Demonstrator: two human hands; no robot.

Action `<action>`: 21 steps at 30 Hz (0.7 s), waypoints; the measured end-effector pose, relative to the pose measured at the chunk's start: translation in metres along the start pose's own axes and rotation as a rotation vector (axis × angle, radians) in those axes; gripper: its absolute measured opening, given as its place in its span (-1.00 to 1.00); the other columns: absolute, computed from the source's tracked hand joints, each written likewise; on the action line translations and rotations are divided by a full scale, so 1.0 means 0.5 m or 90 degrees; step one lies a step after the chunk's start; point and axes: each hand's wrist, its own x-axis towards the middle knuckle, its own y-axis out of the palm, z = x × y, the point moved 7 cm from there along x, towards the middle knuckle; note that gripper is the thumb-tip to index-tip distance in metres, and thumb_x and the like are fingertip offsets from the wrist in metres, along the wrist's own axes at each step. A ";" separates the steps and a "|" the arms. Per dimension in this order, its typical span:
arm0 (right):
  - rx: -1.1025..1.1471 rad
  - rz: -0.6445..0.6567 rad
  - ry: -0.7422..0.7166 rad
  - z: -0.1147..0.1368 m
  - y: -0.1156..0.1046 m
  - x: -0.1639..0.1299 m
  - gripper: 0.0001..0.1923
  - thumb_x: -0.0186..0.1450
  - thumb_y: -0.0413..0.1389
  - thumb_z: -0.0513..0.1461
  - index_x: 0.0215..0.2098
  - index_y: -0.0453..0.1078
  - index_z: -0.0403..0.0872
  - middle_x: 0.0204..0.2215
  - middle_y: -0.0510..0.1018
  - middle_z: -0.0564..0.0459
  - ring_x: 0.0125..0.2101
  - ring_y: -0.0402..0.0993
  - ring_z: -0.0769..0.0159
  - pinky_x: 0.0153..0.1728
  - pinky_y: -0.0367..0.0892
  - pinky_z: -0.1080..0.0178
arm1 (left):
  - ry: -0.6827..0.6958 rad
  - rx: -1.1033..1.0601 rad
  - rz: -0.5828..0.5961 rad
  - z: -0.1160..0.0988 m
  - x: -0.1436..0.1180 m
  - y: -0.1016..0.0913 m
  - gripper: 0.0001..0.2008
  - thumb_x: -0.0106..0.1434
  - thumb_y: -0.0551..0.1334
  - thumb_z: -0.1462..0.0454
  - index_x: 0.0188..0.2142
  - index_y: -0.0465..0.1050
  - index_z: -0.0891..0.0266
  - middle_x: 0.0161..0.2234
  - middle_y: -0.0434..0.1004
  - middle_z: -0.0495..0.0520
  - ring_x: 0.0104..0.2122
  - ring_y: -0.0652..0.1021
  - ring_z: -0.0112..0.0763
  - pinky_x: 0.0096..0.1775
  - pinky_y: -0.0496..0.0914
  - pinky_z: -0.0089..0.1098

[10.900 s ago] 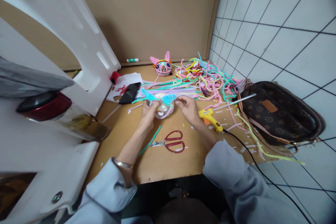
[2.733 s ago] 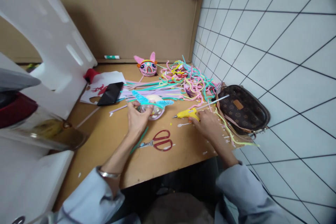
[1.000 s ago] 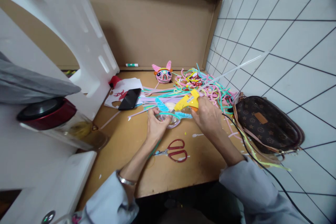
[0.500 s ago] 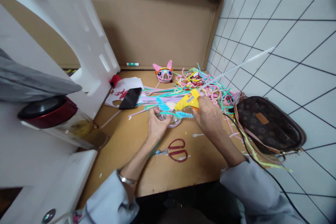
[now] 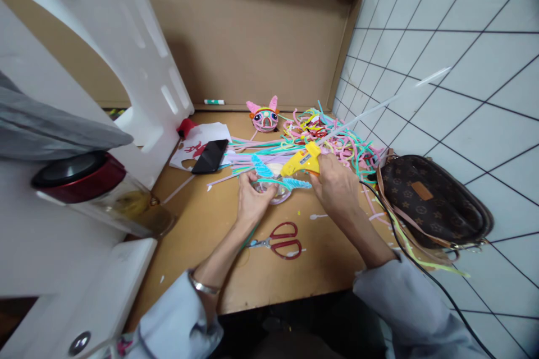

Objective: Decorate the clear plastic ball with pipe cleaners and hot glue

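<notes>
My left hand (image 5: 254,197) is closed on a small round craft piece (image 5: 281,196), partly clear and pale, with fuzzy light-blue ear shapes (image 5: 261,166) standing off it. A green pipe cleaner (image 5: 251,235) trails below that hand. In my right hand (image 5: 337,185) is a yellow glue gun (image 5: 301,161), its nozzle pointing down-left at the craft piece; whether the tip touches cannot be seen. A long clear glue stick (image 5: 379,106) juts out of the gun's back. Red-handled scissors (image 5: 278,242) lie on the table just below my hands.
A finished-looking pink animal head (image 5: 265,119) stands at the back beside a tangled heap of pipe cleaners (image 5: 332,137). A phone (image 5: 210,156) rests on white paper. At left is a bottle (image 5: 109,196); at right, a brown handbag (image 5: 433,199) and the black cord (image 5: 404,247).
The glue stick's far end has shifted slightly right and up. Both hands, the glue gun and the craft piece stay almost in place; the whole view has moved a little.
</notes>
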 end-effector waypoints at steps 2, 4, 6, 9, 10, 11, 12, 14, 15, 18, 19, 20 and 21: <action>-0.002 0.001 0.000 0.000 -0.001 0.000 -0.81 0.39 0.13 -0.20 -0.07 0.38 -0.14 -0.16 0.57 -0.16 -0.23 0.49 0.12 -0.32 0.19 0.23 | -0.015 -0.009 0.011 -0.002 -0.001 0.001 -0.55 -0.03 0.38 0.22 -0.28 0.10 0.12 -0.27 0.32 -0.07 -0.27 0.44 -0.40 -0.18 0.35 -0.38; -0.002 -0.003 -0.003 0.001 -0.002 -0.001 -0.81 0.39 0.13 -0.20 -0.08 0.38 -0.13 -0.16 0.57 -0.16 -0.23 0.49 0.12 -0.32 0.19 0.23 | -0.032 -0.016 0.020 -0.006 -0.002 0.001 -0.54 -0.03 0.38 0.21 -0.28 0.09 0.11 -0.27 0.31 -0.07 -0.26 0.44 -0.39 -0.17 0.35 -0.37; -0.001 -0.006 -0.004 0.001 -0.002 -0.003 -0.81 0.38 0.13 -0.20 -0.09 0.37 -0.13 -0.16 0.56 -0.16 -0.22 0.48 0.11 -0.33 0.19 0.23 | -0.048 -0.021 0.024 -0.008 -0.003 0.000 -0.52 -0.04 0.38 0.19 -0.29 0.08 0.11 -0.26 0.31 -0.07 -0.26 0.43 -0.39 -0.16 0.35 -0.35; 0.011 -0.009 0.005 -0.004 0.003 -0.006 -0.81 0.35 0.13 -0.22 -0.10 0.36 -0.13 -0.16 0.55 -0.17 -0.20 0.48 0.09 -0.33 0.20 0.22 | -0.054 -0.025 0.024 -0.010 -0.004 -0.002 -0.52 -0.05 0.38 0.18 -0.29 0.07 0.11 -0.25 0.31 -0.07 -0.25 0.44 -0.38 -0.14 0.35 -0.34; 0.020 -0.011 0.011 -0.008 0.004 -0.007 -0.81 0.34 0.13 -0.22 -0.11 0.36 -0.13 -0.17 0.55 -0.17 -0.20 0.48 0.08 -0.32 0.21 0.22 | -0.052 -0.026 0.024 -0.010 -0.004 -0.001 -0.52 -0.04 0.38 0.18 -0.29 0.07 0.11 -0.24 0.31 -0.07 -0.24 0.44 -0.38 -0.13 0.35 -0.33; 0.031 -0.018 0.018 -0.012 0.006 -0.008 -0.81 0.34 0.13 -0.21 -0.11 0.36 -0.13 -0.18 0.56 -0.17 -0.20 0.48 0.07 -0.32 0.21 0.22 | -0.050 -0.027 0.025 -0.010 -0.003 -0.001 -0.53 -0.04 0.37 0.18 -0.29 0.07 0.11 -0.24 0.31 -0.06 -0.24 0.44 -0.38 -0.13 0.35 -0.33; 0.043 -0.028 0.027 -0.017 0.007 -0.008 -0.80 0.33 0.12 -0.20 -0.12 0.36 -0.13 -0.19 0.56 -0.17 -0.20 0.48 0.06 -0.32 0.22 0.21 | -0.049 -0.030 0.025 -0.010 -0.003 -0.001 -0.53 -0.04 0.37 0.18 -0.29 0.07 0.11 -0.24 0.32 -0.06 -0.23 0.45 -0.37 -0.13 0.35 -0.33; 0.073 -0.050 0.050 -0.031 0.008 -0.007 -0.80 0.32 0.11 -0.17 -0.14 0.36 -0.12 -0.21 0.56 -0.17 -0.21 0.48 0.05 -0.32 0.23 0.20 | -0.051 -0.033 0.025 -0.010 -0.003 -0.001 -0.52 -0.05 0.37 0.18 -0.29 0.07 0.11 -0.24 0.32 -0.07 -0.24 0.45 -0.37 -0.13 0.34 -0.32; 0.090 -0.060 0.064 -0.039 0.009 -0.006 -0.79 0.32 0.11 -0.16 -0.15 0.36 -0.11 -0.22 0.56 -0.17 -0.22 0.48 0.05 -0.31 0.24 0.20 | -0.054 -0.033 0.025 -0.010 -0.003 -0.001 -0.52 -0.06 0.37 0.18 -0.29 0.07 0.11 -0.24 0.33 -0.07 -0.25 0.45 -0.38 -0.14 0.34 -0.32; 0.144 -0.079 0.119 -0.073 0.014 -0.011 -0.79 0.29 0.10 -0.11 -0.20 0.34 -0.07 -0.30 0.55 -0.12 -0.26 0.47 0.06 -0.31 0.26 0.19 | -0.064 -0.027 0.022 -0.012 -0.002 -0.002 -0.53 -0.06 0.37 0.16 -0.30 0.08 0.11 -0.26 0.33 -0.08 -0.27 0.44 -0.38 -0.14 0.34 -0.32; 0.154 -0.084 0.136 -0.086 0.015 -0.017 -0.78 0.28 0.10 -0.10 -0.21 0.33 -0.06 -0.33 0.54 -0.10 -0.29 0.46 0.06 -0.32 0.26 0.19 | -0.065 -0.027 0.019 -0.013 -0.001 -0.002 -0.53 -0.06 0.37 0.16 -0.30 0.09 0.11 -0.26 0.33 -0.08 -0.27 0.45 -0.37 -0.14 0.34 -0.32; 0.158 -0.089 0.150 -0.099 0.016 -0.026 -0.78 0.27 0.09 -0.08 -0.22 0.33 -0.05 -0.36 0.53 -0.08 -0.31 0.45 0.07 -0.34 0.25 0.19 | -0.064 -0.027 0.016 -0.014 -0.001 -0.003 -0.54 -0.06 0.37 0.17 -0.30 0.09 0.11 -0.26 0.34 -0.07 -0.26 0.45 -0.37 -0.13 0.34 -0.32; 0.153 -0.092 0.159 -0.111 0.016 -0.037 -0.77 0.26 0.10 -0.07 -0.23 0.33 -0.04 -0.38 0.52 -0.07 -0.32 0.45 0.08 -0.35 0.24 0.20 | -0.063 -0.028 0.012 -0.014 0.000 -0.005 -0.54 -0.06 0.36 0.17 -0.31 0.08 0.11 -0.26 0.34 -0.07 -0.26 0.45 -0.37 -0.12 0.34 -0.31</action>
